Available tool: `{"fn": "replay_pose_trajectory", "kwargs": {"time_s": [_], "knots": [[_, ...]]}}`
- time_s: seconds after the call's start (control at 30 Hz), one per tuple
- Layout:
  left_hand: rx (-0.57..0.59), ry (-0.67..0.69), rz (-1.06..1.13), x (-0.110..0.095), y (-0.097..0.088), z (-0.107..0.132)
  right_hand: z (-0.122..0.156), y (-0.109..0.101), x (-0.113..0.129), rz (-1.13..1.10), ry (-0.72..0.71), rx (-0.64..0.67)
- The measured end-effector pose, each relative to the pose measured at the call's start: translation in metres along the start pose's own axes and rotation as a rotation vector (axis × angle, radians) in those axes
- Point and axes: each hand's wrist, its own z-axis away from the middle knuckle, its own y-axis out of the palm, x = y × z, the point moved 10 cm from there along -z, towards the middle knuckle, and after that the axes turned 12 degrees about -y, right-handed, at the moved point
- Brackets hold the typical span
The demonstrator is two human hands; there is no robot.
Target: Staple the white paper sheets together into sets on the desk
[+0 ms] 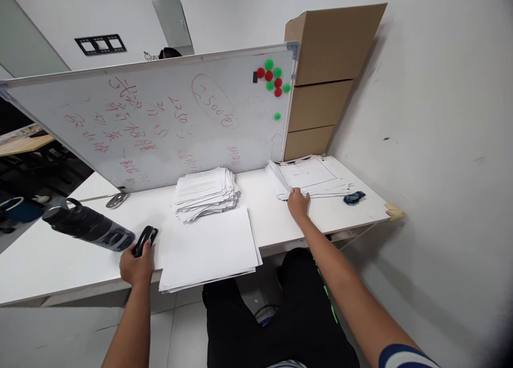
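My left hand (137,265) is closed around a black stapler (145,239) at the table's front left. At the right, my right hand (298,203) pinches the near left corner of printed paper sheets (312,174) on a spread-out pile, and their left edge curls up. Between my hands, a stack of blank-looking white sheets (210,250) overhangs the front edge of the table. Just behind it lies a thick, uneven pile of printed papers (205,190).
A dark water bottle (94,229) stands left of the stapler. A whiteboard (180,117) with red writing and round magnets rises behind the papers. Stacked cardboard boxes (320,79) stand at the back right. A small dark object (354,198) lies near the table's right end.
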Motion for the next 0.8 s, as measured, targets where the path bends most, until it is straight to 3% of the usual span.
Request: {"fn": "replay_pose_trajectory", "kwargs": {"time_s": [0.13, 0.27, 0.37, 0.43, 0.5, 0.6, 0.67, 0.7, 0.8], "knots": [[-0.006, 0.011, 0.000, -0.003, -0.002, 0.003, 0.003, -0.014, 0.006, -0.037, -0.030, -0.120], [-0.131, 0.096, -0.026, -0.017, -0.019, 0.011, 0.025, -0.048, 0.021, -0.088, -0.128, -0.287], [-0.173, 0.310, -0.007, -0.054, -0.033, 0.035, 0.055, -0.091, 0.041, -0.132, -0.290, -0.427], [-0.140, 0.488, 0.083, -0.091, -0.046, 0.069, 0.078, -0.121, 0.068, -0.178, -0.513, -0.455], [-0.039, 0.705, 0.229, -0.136, -0.063, 0.123, 0.101, -0.145, 0.102, -0.199, -0.754, -0.404], [0.246, 1.057, 0.340, -0.204, -0.085, 0.228, 0.129, -0.177, 0.147, -0.205, -0.982, -0.338], [0.411, 1.133, 0.347, -0.234, -0.096, 0.280, 0.144, -0.198, 0.173, -0.220, -1.081, -0.329], [0.548, 1.156, 0.326, -0.245, -0.094, 0.302, 0.150, -0.207, 0.184, -0.230, -1.115, -0.329], [0.938, 1.070, 0.275, -0.254, -0.082, 0.338, 0.162, -0.229, 0.202, -0.261, -1.143, -0.313]]}}
